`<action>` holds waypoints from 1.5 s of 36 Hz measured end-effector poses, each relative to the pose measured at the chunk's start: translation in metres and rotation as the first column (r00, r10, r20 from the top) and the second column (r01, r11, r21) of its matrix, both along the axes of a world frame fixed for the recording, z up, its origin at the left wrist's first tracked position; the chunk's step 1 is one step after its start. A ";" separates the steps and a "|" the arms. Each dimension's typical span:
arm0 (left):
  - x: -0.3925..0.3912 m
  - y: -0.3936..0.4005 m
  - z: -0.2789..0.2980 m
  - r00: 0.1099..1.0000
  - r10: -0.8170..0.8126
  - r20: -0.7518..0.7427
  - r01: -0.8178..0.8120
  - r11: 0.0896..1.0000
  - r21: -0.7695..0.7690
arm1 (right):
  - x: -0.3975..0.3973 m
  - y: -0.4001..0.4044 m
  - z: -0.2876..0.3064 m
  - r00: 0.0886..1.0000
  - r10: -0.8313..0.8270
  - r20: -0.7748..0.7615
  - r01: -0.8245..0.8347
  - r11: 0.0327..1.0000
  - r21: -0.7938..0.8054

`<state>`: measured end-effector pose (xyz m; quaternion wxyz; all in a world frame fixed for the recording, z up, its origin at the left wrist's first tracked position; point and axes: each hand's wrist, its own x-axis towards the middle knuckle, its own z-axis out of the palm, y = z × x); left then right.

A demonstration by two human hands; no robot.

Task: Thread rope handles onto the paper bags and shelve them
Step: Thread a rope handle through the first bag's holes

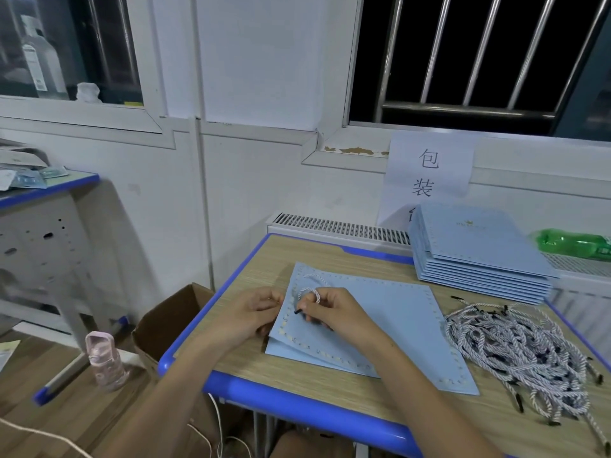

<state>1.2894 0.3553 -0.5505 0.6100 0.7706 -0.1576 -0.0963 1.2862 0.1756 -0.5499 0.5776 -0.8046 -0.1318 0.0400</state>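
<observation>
Blue-edged wooden desk (251,358) set against a white wall.
A rope handle (309,297) was pinched by the right hand (334,314); the paper bag (380,325) edge was pinched by the left hand (248,317).

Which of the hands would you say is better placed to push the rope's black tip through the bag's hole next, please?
Probably the right hand: it already pinches the rope just behind its black tip, above the flat paper bag. The left hand grips the bag's edge, steadying it.

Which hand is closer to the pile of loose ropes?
Right. The right hand is on the blue bag, nearer the rope pile; the left hand grips the bag's far-left edge.
</observation>
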 end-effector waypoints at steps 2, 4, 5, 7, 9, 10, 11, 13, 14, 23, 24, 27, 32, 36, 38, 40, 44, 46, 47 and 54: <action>0.001 0.001 -0.001 1.000 -0.026 0.012 0.026 0.999 0.030 | 0.003 0.000 -0.005 0.997 -0.057 0.049 0.059 0.996 -0.060; 0.001 0.002 -0.002 0.998 -0.058 0.021 0.057 0.996 0.070 | 0.004 0.000 -0.009 0.993 -0.094 0.075 0.101 0.990 -0.096; 0.002 0.002 -0.003 0.997 -0.073 0.028 0.070 0.994 0.088 | 0.004 0.000 -0.010 0.992 -0.100 0.078 0.109 0.987 -0.114; 0.002 0.001 -0.003 0.995 -0.088 0.053 0.081 0.989 0.120 | 0.003 0.001 -0.010 0.992 -0.095 0.079 0.107 0.982 -0.153; 0.002 -0.002 -0.003 0.993 -0.078 0.087 0.065 0.988 0.142 | 0.003 0.000 -0.010 0.994 -0.081 0.075 0.092 0.984 -0.154; 0.002 -0.003 -0.004 0.992 -0.069 0.103 0.053 0.988 0.146 | 0.002 -0.001 -0.009 0.995 -0.071 0.076 0.081 0.987 -0.142; 0.002 -0.003 -0.004 0.991 -0.058 0.120 0.041 0.988 0.146 | 0.002 -0.003 -0.009 0.995 -0.065 0.076 0.074 0.989 -0.129; 0.004 -0.001 -0.006 0.988 -0.042 0.151 0.018 0.988 0.154 | 0.001 -0.006 -0.008 0.996 -0.058 0.068 0.064 0.994 -0.090; 0.005 0.001 -0.007 0.987 -0.038 0.157 0.013 0.988 0.153 | 0.000 -0.007 -0.007 0.997 -0.055 0.059 0.058 0.996 -0.060; 0.008 0.010 -0.009 0.987 -0.012 0.163 -0.023 0.977 0.210 | -0.003 -0.015 -0.002 0.999 -0.045 -0.016 0.046 0.999 0.022; 0.007 0.011 -0.009 0.985 -0.013 0.171 -0.026 0.973 0.228 | -0.004 -0.015 -0.002 0.999 -0.044 -0.020 0.044 0.999 0.027; 0.004 0.011 -0.009 0.983 0.023 0.182 -0.068 0.966 0.248 | -0.003 -0.016 -0.003 0.999 -0.028 -0.031 0.030 0.998 0.064; 0.002 0.004 -0.008 0.985 0.160 0.070 -0.169 0.974 0.149 | -0.005 -0.015 -0.003 1.000 0.002 -0.027 -0.001 0.999 0.045; 0.001 -0.009 -0.009 0.955 0.295 0.034 -0.296 0.955 0.021 | -0.006 -0.008 -0.005 0.999 0.035 -0.026 -0.034 0.999 0.041; 0.003 -0.014 -0.009 0.944 0.330 -0.014 -0.330 0.942 -0.063 | -0.005 -0.004 -0.007 0.999 0.038 -0.011 -0.038 0.999 -0.017; 0.004 -0.017 -0.008 0.928 0.367 -0.062 -0.372 0.922 -0.106 | -0.004 -0.003 -0.008 1.000 0.026 0.003 -0.026 0.998 -0.061; -0.001 -0.020 -0.005 0.937 0.348 -0.030 -0.349 0.928 -0.129 | -0.004 -0.003 -0.005 1.000 0.026 0.008 -0.025 0.999 -0.048; -0.005 -0.021 -0.003 0.938 0.347 0.011 -0.342 0.929 -0.142 | -0.005 -0.003 -0.005 0.999 0.033 0.007 -0.033 0.999 -0.034; -0.006 -0.021 -0.003 0.935 0.354 0.026 -0.347 0.926 -0.149 | -0.005 -0.003 -0.005 0.999 0.037 0.007 -0.036 0.999 -0.027; -0.012 -0.022 -0.003 0.982 0.184 0.054 -0.177 0.978 -0.105 | -0.007 -0.006 0.010 0.990 -0.134 0.031 0.118 0.943 0.311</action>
